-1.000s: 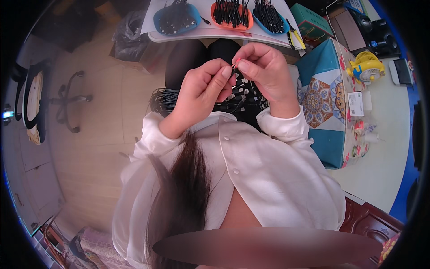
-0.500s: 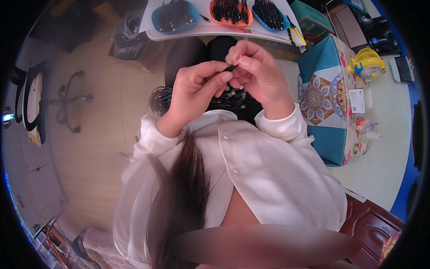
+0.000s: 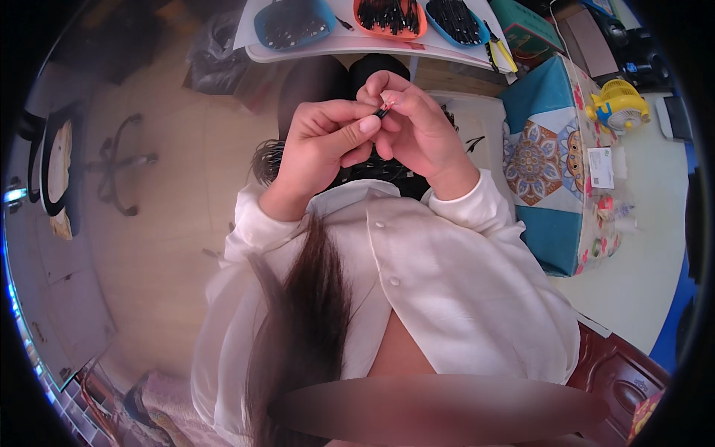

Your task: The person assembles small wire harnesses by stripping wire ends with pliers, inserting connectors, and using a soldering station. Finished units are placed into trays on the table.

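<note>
Above my lap, my left hand (image 3: 316,141) pinches a thin black cable (image 3: 383,112) between thumb and forefinger. Fine reddish wires (image 3: 389,105) stick out of the cable's end. My right hand (image 3: 428,134) closes its thumb and fingertips around those wires, right beside the left thumb. The exact finger contact there is too small to make out. Below both hands, a bundle of black cables (image 3: 267,162) lies across my lap, partly hidden by my hands and wrists.
Ahead stands a white table (image 3: 328,50) with a blue tray (image 3: 260,33), an orange tray (image 3: 395,35) and another blue tray (image 3: 456,42), each holding dark cables. Yellow-handled pliers (image 3: 508,56) lie at its right. A patterned fabric box (image 3: 542,253) and yellow fan (image 3: 618,106) are at right.
My right hand has shifted slightly left, its thumb and fingers changing position on the wires. The left hand keeps its pinch on the cable. The whole view has shifted a little.
</note>
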A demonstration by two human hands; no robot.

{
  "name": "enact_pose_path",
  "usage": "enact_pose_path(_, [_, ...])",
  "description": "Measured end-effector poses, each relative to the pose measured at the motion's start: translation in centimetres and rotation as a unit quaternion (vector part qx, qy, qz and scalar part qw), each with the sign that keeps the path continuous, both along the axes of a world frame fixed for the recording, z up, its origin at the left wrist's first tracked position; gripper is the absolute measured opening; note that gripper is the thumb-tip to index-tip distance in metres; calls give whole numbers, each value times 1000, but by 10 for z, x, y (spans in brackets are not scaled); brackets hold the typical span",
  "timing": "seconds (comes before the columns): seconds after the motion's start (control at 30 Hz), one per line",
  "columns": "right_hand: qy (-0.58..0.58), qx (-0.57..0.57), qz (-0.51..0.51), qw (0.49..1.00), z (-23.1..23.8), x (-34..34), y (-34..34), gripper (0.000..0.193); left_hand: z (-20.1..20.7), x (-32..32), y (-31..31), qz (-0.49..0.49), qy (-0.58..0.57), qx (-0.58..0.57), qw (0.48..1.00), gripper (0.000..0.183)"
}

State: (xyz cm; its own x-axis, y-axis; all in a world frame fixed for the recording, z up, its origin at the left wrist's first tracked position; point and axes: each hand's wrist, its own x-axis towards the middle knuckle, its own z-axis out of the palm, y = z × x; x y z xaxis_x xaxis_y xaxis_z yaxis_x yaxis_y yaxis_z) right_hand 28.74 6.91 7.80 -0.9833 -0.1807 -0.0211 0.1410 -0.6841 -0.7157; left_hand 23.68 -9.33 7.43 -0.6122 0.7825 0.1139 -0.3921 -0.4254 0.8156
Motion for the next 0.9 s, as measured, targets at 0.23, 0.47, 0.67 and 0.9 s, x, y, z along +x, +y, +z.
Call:
enact_pose_path(0.23, [-41,-3,36,999,-28,-15,-14,24,-9,-7,-20,77,1,-67,995,17])
enact_pose_path(0.47, [167,673,34,720,-81,-49,-31,12,-16,-37,-126,401,-29,-74,913,19])
enact_pose_path(0.67, [316,763,6,564,-118,-49,-46,12,-51,6,-143,416,-144,-81,894,19])
enact_pose_path(0.9, [300,742,39,598,-100,-55,-49,8,-72,30,-144,360,-194,-58,911,21])
